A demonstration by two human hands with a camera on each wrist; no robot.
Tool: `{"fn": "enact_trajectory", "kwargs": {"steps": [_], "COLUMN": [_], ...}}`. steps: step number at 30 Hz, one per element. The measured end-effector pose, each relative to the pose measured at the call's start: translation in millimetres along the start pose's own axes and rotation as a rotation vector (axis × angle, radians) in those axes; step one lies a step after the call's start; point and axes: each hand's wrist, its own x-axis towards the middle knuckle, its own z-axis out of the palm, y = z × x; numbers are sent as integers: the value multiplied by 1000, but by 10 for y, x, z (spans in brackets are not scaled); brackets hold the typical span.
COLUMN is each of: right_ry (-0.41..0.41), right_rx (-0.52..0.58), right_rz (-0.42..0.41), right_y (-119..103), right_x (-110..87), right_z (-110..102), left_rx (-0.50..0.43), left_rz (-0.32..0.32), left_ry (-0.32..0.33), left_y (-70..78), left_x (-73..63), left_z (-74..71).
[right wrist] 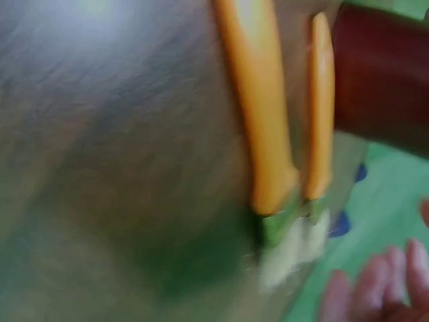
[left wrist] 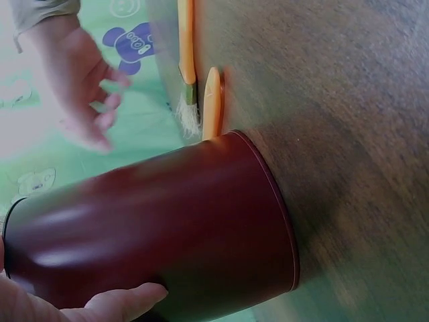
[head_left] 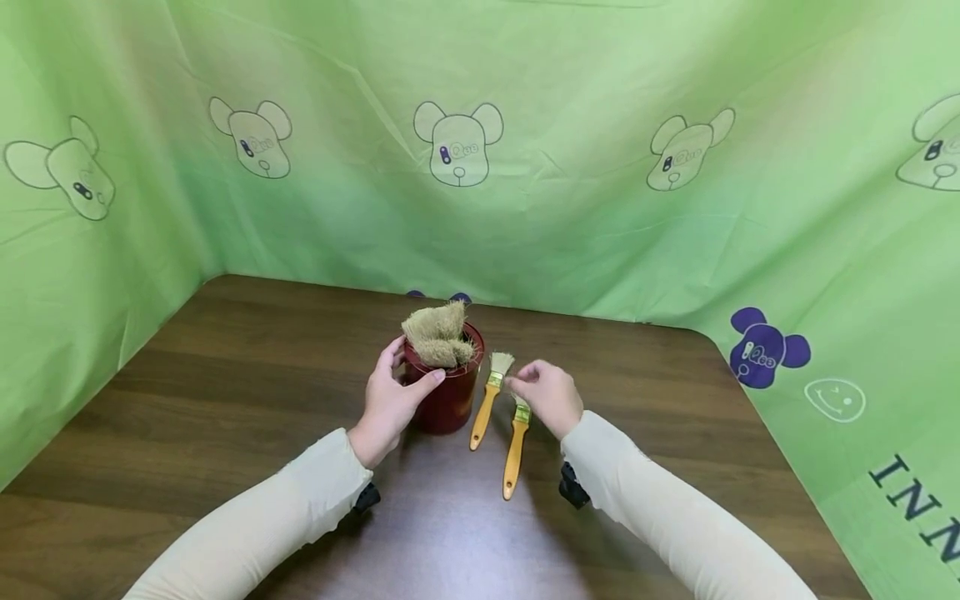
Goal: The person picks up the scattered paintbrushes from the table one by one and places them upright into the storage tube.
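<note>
My left hand (head_left: 390,404) grips a dark red round pot (left wrist: 154,228), its thumb at the rim and its fingers around the far side. The pot stands upright on the table, and tan bristle tufts (head_left: 438,329) stick up out of its mouth. To its right lie two paintbrushes with orange handles, one nearer the pot (head_left: 486,412) and one nearer me (head_left: 514,458). Over the nearer brush's bristles hovers my right hand (head_left: 551,396), fingers loosely bent with nothing between them. In the head view that hand partly covers those bristles.
A brown wooden table (head_left: 247,400) extends around the pot and brushes. Green cloth (head_left: 360,192) printed with mouse heads hangs behind the table and along both sides.
</note>
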Motion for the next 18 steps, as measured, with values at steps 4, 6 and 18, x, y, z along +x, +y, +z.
{"fn": "enact_trajectory", "kwargs": {"steps": [4,6,18], "right_ry": [-156,-219,-375], "right_rx": [-188,-224,-290], "right_rz": [21,33,16], "right_y": [153,204,293], "right_x": [15,12,86], "right_z": [8,24,-31], "left_rx": [-10,-11,-7], "left_rz": [1,-6,-10], "left_ry": [0,1,0], "left_y": [-1,-1,23], "left_x": [-5,-7,0], "left_z": [-4,-4,-30]}}
